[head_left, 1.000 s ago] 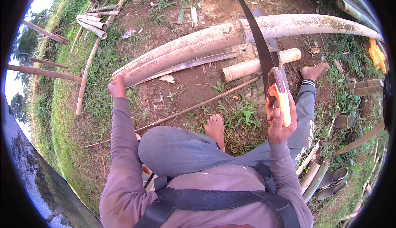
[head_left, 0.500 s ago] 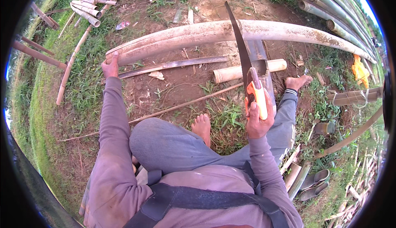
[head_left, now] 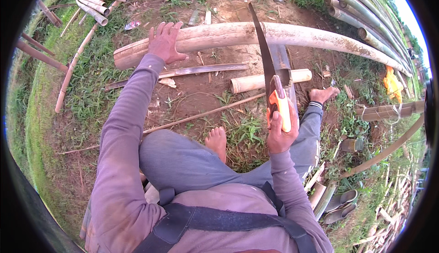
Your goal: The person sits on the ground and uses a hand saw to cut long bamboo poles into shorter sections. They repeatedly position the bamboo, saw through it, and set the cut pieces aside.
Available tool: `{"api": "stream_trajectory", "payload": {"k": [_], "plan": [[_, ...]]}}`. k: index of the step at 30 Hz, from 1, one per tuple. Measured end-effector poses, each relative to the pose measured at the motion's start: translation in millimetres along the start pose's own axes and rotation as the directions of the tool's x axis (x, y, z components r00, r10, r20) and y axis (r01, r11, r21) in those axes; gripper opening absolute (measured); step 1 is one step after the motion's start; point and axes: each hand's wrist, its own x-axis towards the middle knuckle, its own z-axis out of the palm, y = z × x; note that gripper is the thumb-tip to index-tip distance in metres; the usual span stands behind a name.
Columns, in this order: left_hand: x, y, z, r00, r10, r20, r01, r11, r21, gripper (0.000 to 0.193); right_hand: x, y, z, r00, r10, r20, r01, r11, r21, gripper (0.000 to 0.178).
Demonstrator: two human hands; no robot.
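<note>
A long, thick bamboo pole (head_left: 210,37) lies across the view in front of me. My left hand (head_left: 165,42) rests on its left part, fingers spread over the top and thumb apart. In my right hand (head_left: 282,131) is a handsaw (head_left: 264,47), gripped by its orange and white handle, its dark blade pointing away from me. The blade crosses the pole near its middle; whether its teeth touch the bamboo I cannot tell. Beneath the pole, a split bamboo trough (head_left: 280,58) runs toward my right leg, beside a short bamboo piece (head_left: 270,80).
Cut bamboo poles are stacked at the far right (head_left: 366,13), with shorter lengths (head_left: 93,9) at the far left. A split strip (head_left: 201,70) and a thin stick (head_left: 206,115) lie on the soil. Shoes (head_left: 340,206) and a yellow bag (head_left: 392,84) are at right.
My left hand has let go of the pole's left end and moved right and farther away, laying its spread fingers on top. My right hand keeps the saw in nearly the same place.
</note>
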Motion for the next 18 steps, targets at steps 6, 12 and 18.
{"api": "stream_trajectory", "payload": {"k": [6, 12, 18], "plan": [[26.6, 4.4, -0.9, 0.925, -0.021, 0.380, 0.024, 1.000, -0.004, 0.110, -27.2, -2.4, -10.9, 0.997, 0.061, 0.038, -0.064, 0.993, 0.094, 0.048], [31.9, 14.9, 0.8, 0.920, -0.002, 0.392, 0.023, 0.999, -0.048, 0.104, 71.3, 42.3, 53.4, 0.998, 0.064, -0.013, -0.062, 0.992, 0.110, 0.043], [23.9, 2.1, 8.8, 0.941, -0.026, 0.338, 0.054, 0.996, -0.072, 0.104, 47.9, 34.2, 33.9, 0.997, 0.072, 0.038, -0.075, 0.992, 0.098, 0.044]]}}
